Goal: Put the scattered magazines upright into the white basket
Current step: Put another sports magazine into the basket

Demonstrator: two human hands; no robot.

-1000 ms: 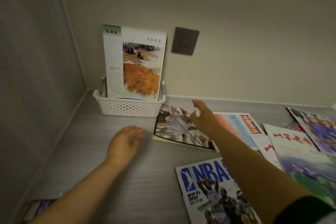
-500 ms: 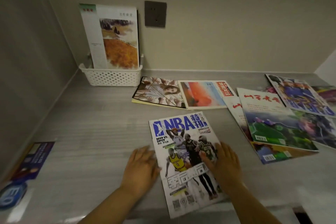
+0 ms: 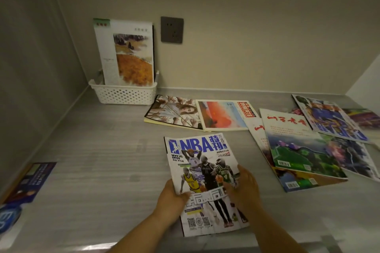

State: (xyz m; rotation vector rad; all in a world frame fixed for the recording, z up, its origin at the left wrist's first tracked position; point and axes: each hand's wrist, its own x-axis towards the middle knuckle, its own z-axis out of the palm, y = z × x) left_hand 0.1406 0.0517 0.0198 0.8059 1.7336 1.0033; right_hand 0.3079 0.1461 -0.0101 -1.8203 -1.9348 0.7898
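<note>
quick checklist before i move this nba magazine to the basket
1. Left hand grips the NBA magazine at its left edge: ok.
2. Right hand holds its right side: ok.
3. NBA magazine lies apart from the other flat magazines: ok.
4. White basket stands level against the wall: ok.
5. Free room in the basket: cannot tell; the landscape magazine standing in it hides the inside.
6. NBA magazine turned upright: not ok, not yet.
</note>
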